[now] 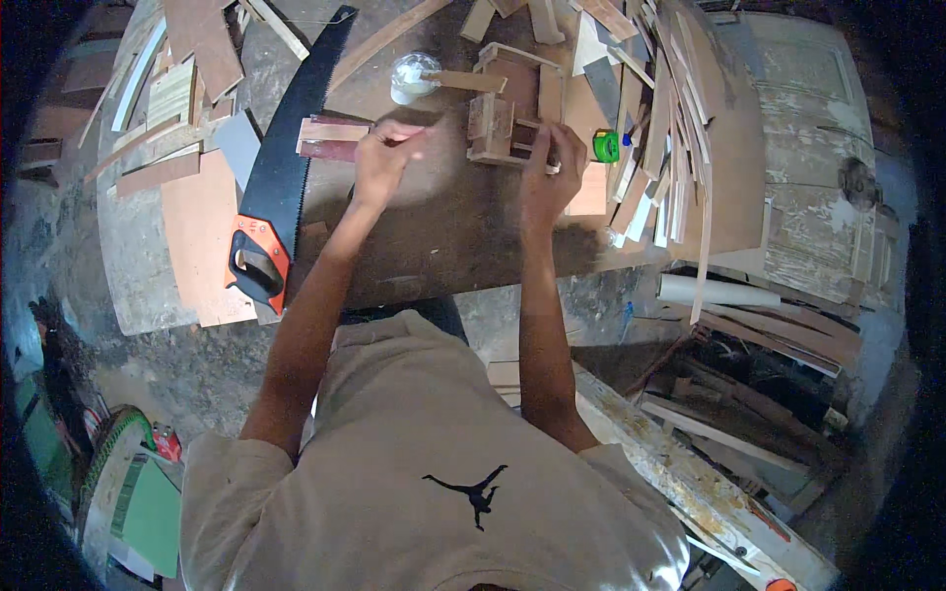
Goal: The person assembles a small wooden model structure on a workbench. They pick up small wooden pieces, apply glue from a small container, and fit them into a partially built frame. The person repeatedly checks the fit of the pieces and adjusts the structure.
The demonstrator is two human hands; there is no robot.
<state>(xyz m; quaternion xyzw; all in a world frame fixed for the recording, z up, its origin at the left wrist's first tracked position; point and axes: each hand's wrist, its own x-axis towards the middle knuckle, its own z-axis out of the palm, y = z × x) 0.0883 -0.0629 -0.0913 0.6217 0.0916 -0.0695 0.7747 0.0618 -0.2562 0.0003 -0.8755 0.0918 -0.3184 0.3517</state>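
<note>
A small wooden box-like frame [490, 123], built of thin strips with open compartments, lies on the brown work board. My right hand [554, 163] has its fingers closed at the near right corner of this frame. Left of it, my left hand [384, 163] is held above the board with thumb and fingers pinched together; whatever is between them is too small to make out. Beside that hand lies a reddish-stained wooden piece [330, 138]. Beyond the hands, a clear cup [412, 79] with whitish contents has a flat wooden stick [468, 81] lying across its rim toward the frame.
A handsaw [291, 138] with an orange and black handle lies on the left, near plywood offcuts [197, 222]. On the right are a green tape measure [606, 147] and a heap of thin wood strips [665, 128]. The table's near edge runs just before my body.
</note>
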